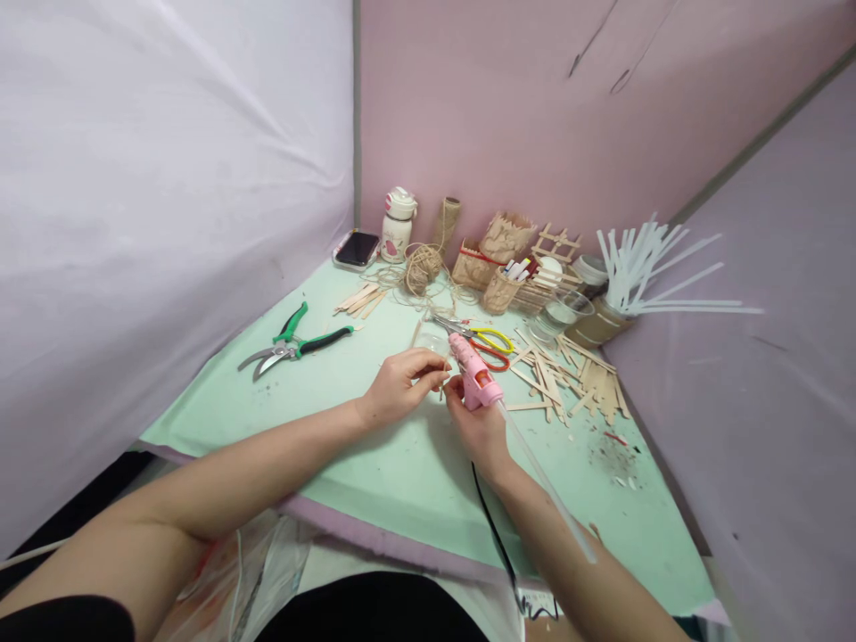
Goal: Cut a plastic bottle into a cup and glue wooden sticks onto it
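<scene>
My right hand grips a pink hot glue gun. A long translucent glue stick runs out of its back end, over my forearm. Beside it, my left hand is closed in a pinch, its fingertips close to those of my right hand. A tiny brownish piece shows between the two hands, too small to name. Just behind them stands a clear, see-through object, partly covered by my fingers. Scissors with yellow and red handles lie past the glue gun.
Green-handled pruning shears lie open on the left. Wooden craft sticks are scattered to the right. At the back stand a phone, a bottle, twine, a pen cup, a water cup and a holder of glue sticks.
</scene>
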The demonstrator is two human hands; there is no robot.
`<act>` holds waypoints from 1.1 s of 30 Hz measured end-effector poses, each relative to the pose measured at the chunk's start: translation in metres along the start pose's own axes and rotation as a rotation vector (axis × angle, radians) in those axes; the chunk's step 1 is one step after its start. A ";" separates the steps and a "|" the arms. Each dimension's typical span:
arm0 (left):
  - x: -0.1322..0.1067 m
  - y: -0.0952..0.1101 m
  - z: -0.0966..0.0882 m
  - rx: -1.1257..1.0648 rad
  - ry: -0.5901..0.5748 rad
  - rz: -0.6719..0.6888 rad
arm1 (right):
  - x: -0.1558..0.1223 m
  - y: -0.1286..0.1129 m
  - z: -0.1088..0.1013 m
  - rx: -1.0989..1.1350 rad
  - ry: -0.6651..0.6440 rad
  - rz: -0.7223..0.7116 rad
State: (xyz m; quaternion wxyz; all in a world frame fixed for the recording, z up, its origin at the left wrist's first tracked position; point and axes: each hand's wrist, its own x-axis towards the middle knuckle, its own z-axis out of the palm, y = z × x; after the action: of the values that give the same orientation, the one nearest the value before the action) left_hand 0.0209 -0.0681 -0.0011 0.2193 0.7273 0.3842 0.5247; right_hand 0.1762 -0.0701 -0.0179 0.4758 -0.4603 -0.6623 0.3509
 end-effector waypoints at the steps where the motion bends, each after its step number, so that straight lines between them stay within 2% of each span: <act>1: 0.000 0.000 0.000 0.022 0.009 0.029 | 0.000 0.001 0.000 -0.004 -0.006 0.019; 8: -0.003 -0.001 0.001 0.159 0.062 0.313 | 0.002 0.000 -0.002 0.059 -0.006 0.090; 16: -0.005 -0.007 0.000 0.305 0.027 0.618 | 0.007 -0.012 -0.006 0.026 -0.006 0.154; 22: -0.005 -0.008 -0.004 0.332 -0.058 0.689 | 0.005 -0.015 -0.007 0.039 -0.002 0.142; 33: -0.005 -0.006 -0.008 0.325 -0.095 0.724 | 0.001 -0.011 -0.005 0.083 -0.013 0.172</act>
State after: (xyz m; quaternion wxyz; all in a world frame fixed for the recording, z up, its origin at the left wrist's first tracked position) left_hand 0.0106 -0.0690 -0.0055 -0.0804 0.8643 0.1705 0.4663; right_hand 0.1781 -0.0727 -0.0059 0.4582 -0.4931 -0.6082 0.4207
